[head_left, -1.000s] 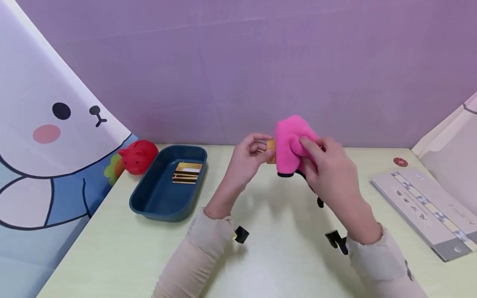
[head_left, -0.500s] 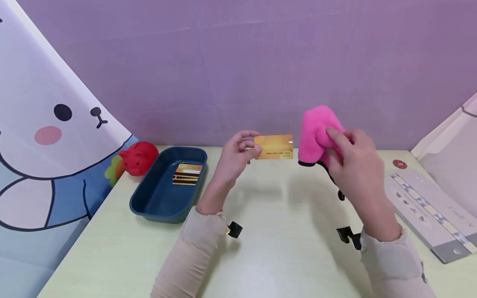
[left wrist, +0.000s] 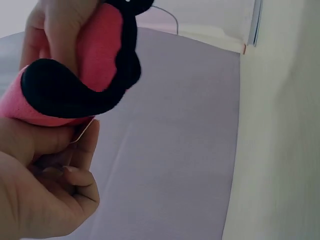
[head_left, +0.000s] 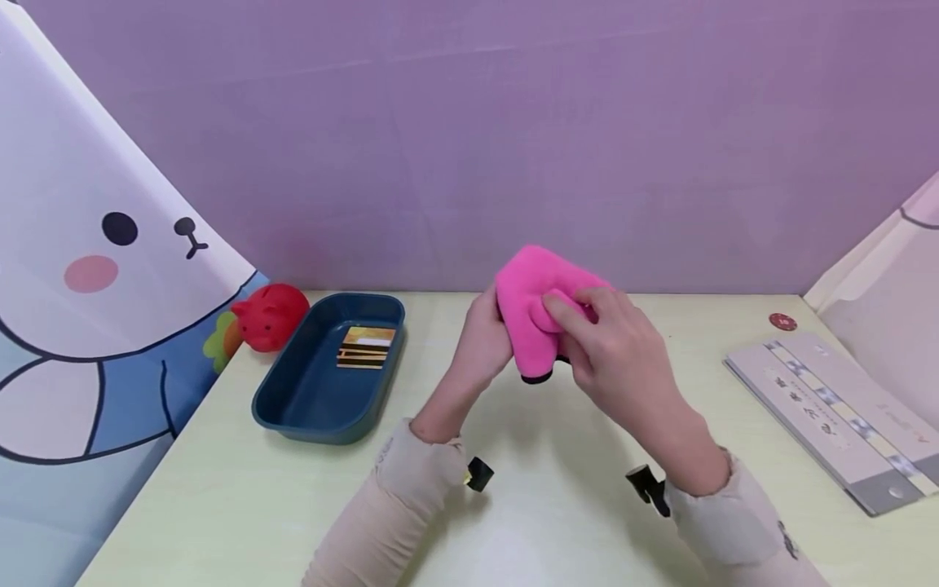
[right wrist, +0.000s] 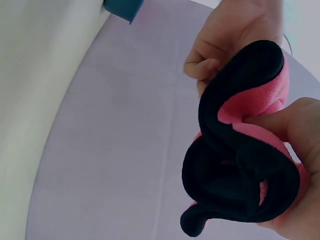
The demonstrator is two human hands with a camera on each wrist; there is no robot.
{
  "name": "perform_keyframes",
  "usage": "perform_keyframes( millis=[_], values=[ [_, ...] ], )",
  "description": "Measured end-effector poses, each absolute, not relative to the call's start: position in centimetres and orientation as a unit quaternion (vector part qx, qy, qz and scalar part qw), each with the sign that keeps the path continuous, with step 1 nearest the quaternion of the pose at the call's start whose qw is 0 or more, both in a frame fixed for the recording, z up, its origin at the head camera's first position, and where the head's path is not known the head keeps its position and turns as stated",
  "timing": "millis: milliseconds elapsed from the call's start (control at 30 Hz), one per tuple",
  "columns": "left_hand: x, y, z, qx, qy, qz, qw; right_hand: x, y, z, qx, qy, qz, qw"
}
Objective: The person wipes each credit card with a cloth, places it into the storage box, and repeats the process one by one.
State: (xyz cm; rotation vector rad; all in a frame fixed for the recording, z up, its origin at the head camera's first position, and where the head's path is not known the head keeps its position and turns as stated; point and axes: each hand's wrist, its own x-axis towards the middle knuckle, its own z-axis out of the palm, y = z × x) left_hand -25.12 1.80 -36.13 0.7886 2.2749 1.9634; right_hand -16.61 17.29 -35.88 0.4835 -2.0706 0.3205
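Observation:
My right hand [head_left: 627, 350] grips a folded pink plush cloth [head_left: 534, 285] with black edging, bunched between thumb and fingers above the table. My left hand [head_left: 480, 346] is just left of it, its fingers partly behind the cloth in the head view. Between the left fingers the left wrist view shows the thin edge of a card [left wrist: 85, 130]; the cloth hides its face. The right wrist view looks into the black-edged folds of the cloth [right wrist: 225, 190], with the left hand beyond.
A dark blue tray [head_left: 293, 408] on the left holds several gold and black cards [head_left: 365, 348]. Against it stands a red piggy bank [head_left: 271, 316]. To the right lie a grey box [head_left: 836, 416] and a red chip [head_left: 782, 322]. A purple curtain [head_left: 455, 147] backs the table.
Half a second ago the gold card was in full view, apart from the cloth. The right hand has since moved left, and the cloth now covers the card and the left fingertips.

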Motion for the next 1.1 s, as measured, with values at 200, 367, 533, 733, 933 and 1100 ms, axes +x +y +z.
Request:
perform_keyframes(
  millis=[200,367,533,733,933,1100],
  values=[
    [-25.1,1.9,-35.6,0.239,0.737,0.631,0.048,-16.8,17.7,-36.1,0.169,-0.861,0.133,0.461],
    [-25.3,1.9,-35.2,0.237,0.722,0.647,0.064,-16.6,18.3,-35.9,0.132,-0.884,0.135,0.428],
    [-25.6,1.2,-34.8,0.246,0.708,0.658,0.071,-16.6,19.5,-35.5,0.090,-0.899,0.136,0.405],
    [-26.0,-0.1,-34.1,0.234,0.700,0.671,0.065,-16.7,21.8,-35.3,0.025,-0.900,0.139,0.412],
    [-26.3,-1.0,-33.6,0.242,0.696,0.675,0.044,-16.3,23.3,-34.8,-0.028,-0.892,0.159,0.422],
    [-26.6,-1.3,-33.7,0.266,0.721,0.637,0.064,-15.8,23.5,-34.2,-0.025,-0.877,0.179,0.444]
  ],
)
